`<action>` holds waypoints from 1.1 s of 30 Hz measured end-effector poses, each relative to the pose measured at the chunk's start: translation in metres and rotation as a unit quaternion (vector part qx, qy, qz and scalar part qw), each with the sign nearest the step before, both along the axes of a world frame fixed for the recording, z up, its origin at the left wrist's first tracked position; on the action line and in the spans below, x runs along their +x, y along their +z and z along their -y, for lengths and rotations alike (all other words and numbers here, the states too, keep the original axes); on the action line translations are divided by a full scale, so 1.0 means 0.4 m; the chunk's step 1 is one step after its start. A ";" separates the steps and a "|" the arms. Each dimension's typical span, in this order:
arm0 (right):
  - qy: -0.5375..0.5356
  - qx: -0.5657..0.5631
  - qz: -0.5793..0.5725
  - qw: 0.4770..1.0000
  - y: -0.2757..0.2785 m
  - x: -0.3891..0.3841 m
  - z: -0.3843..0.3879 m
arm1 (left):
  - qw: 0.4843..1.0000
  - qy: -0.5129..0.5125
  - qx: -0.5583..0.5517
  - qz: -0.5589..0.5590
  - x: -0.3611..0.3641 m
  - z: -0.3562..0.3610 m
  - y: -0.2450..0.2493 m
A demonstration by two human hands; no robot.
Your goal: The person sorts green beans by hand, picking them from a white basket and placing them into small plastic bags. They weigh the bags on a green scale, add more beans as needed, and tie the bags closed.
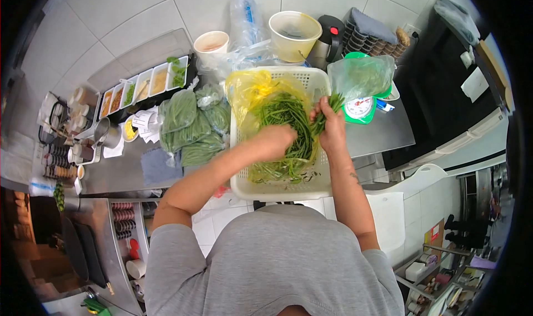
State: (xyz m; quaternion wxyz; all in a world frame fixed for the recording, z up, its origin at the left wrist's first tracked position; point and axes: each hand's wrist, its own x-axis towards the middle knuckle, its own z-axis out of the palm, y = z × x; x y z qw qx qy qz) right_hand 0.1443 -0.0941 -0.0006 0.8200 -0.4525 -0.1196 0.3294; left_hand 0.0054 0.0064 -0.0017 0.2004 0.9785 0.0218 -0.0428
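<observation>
My right hand [331, 123] is closed around a bunch of thin green stalks [320, 121], held upright at the right side of a white plastic basket [280, 189]. Over the heap of long green stalks [286, 116] in that basket is my left hand [275, 141], blurred by motion. Its fingers are smeared, so whether they grip anything does not show. A yellow plastic bag [247, 91] lies open around the heap, its edge spread over the basket's left side.
Filled bags of greens [189, 127] lie left of the basket, near a tray of ingredient tubs [143, 85]. To the right are a green dial scale [358, 109] and a bag of greens [361, 74]. A yellowish bucket [294, 35] and a kettle [327, 41] stand behind.
</observation>
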 end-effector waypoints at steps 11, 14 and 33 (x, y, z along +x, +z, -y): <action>0.167 -0.274 0.404 0.857 -0.092 -0.005 -0.005 | 0.992 0.008 -0.037 0.121 0.046 -0.131 -0.023; 0.192 -0.246 0.301 0.901 -0.018 -0.034 0.000 | 0.975 0.064 -0.089 0.192 0.036 -0.118 0.023; 0.191 -0.013 0.089 0.977 0.013 -0.031 -0.004 | 0.888 0.310 -0.249 0.230 0.003 -0.024 -0.013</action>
